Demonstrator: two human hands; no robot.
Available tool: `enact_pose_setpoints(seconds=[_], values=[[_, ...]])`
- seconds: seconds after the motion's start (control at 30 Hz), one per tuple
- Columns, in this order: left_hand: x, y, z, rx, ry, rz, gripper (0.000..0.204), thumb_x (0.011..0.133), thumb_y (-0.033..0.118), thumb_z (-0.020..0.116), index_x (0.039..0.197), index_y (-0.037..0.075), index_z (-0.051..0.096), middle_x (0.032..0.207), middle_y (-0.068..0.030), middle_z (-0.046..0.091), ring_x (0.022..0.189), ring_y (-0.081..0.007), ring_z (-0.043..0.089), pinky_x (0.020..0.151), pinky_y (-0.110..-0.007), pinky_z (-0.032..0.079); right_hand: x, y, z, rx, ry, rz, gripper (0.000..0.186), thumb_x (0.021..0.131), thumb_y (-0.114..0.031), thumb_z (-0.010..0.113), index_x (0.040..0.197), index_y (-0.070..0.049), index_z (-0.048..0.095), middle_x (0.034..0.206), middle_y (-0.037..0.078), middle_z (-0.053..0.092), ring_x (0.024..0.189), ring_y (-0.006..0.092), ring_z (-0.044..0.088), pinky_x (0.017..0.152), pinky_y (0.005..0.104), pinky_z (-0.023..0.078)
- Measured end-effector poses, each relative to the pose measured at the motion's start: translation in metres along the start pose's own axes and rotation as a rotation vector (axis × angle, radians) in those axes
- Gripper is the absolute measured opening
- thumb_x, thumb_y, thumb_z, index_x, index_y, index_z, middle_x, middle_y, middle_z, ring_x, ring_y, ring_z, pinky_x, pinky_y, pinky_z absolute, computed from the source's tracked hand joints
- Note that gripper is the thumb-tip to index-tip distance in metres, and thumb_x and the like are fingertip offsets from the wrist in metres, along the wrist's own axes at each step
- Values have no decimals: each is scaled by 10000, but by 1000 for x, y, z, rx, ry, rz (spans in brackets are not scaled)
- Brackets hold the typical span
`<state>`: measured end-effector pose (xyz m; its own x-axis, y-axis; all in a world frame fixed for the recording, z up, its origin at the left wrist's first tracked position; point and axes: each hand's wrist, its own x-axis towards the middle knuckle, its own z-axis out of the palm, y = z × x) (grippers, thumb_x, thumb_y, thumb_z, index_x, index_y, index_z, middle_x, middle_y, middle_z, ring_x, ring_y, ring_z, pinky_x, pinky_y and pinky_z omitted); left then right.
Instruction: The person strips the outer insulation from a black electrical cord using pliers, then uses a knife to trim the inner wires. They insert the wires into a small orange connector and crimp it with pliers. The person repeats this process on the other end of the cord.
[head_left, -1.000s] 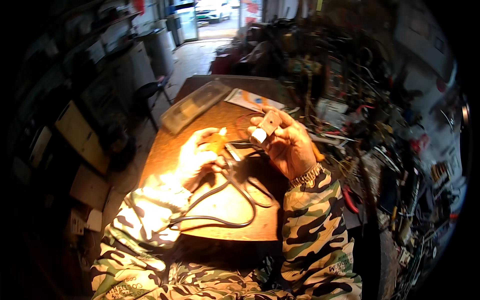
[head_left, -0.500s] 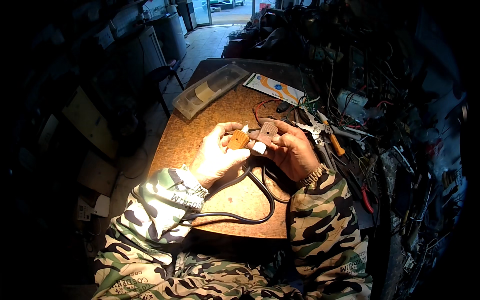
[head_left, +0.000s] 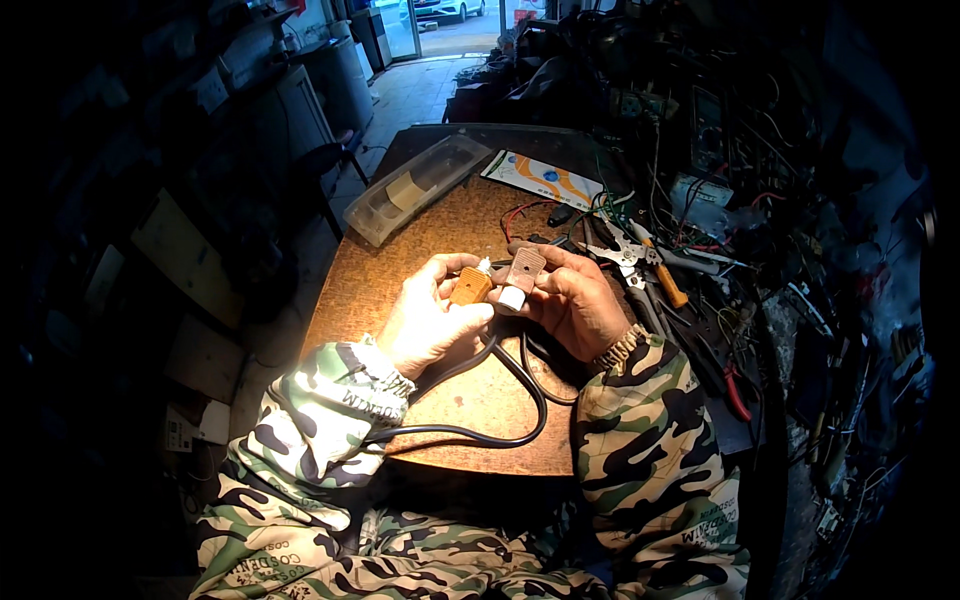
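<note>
So the only real container here is a clear plastic tray [head_left: 365,222] on the wooden table [head_left: 350,290], sitting between 10 and 11 o'clock from the hands. It has a tan piece [head_left: 406,191] in it, and the plastic is pretty cloudy (makes it tough to say if anything else is in there).

Left hand [head_left: 425,310] is clamped on an orange-yellow block [head_left: 472,286] with a white tip poking out. Right hand [head_left: 580,305] has a pinkish block [head_left: 525,268], white at its lower end, pinched in the fingers. Both blocks are mid-table, just beside each other. Black cable [head_left: 500,443] loops around at 6 o'clock, printed card [head_left: 542,178] at 1, metal pliers [head_left: 628,253] between 2 and 3.

Compared to a second ago: the hands were well apart and the left one was blown out by glare; now they're close together and way easier to see. Versus half a second ago, barely any change.
</note>
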<state>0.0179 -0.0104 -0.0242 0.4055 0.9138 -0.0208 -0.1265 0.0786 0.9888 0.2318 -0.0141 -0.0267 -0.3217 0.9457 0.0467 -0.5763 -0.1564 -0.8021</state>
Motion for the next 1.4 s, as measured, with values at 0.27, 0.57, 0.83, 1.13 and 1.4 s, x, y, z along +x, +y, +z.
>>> enact_pose_setpoints(seconds=[0.27,0.57,0.83,1.13,1.4], values=[[3,2,7,-2,-21,21,640,833,-7,741,1374,-28,401,1082,-125,640,772,-115,665,652,-228,567,-5,-4,-4,-12,13,-23,426,947,-13,480,1336,133,383,1226,277,602,1094,329,678,916,339,600],[-1,-5,3,83,-6,164,732,784,63,826,1379,-27,410,1158,-130,612,905,-127,653,710,-250,563,4,7,5,-192,91,-28,457,867,-99,775,1161,97,486,1020,185,653,908,238,715,759,319,643],[-4,8,7,-77,-52,-76,690,854,125,792,1392,-36,390,1025,-105,641,799,-126,648,673,-250,561,3,12,3,-202,39,-68,363,1045,-333,535,1071,17,629,893,81,685,670,112,663,596,264,604],[-4,7,9,24,-60,-45,720,842,177,815,1387,-57,406,1045,-96,627,799,-117,638,670,-241,560,2,11,6,-223,94,-91,390,1027,-352,574,888,8,624,677,66,630,460,108,563,375,236,442],[1,-1,2,112,-67,-16,745,825,180,831,1388,-59,405,1093,-97,619,829,-113,642,673,-232,567,2,11,3,-224,89,-85,399,1025,-365,574,880,5,614,677,71,619,459,118,566,369,238,447]])
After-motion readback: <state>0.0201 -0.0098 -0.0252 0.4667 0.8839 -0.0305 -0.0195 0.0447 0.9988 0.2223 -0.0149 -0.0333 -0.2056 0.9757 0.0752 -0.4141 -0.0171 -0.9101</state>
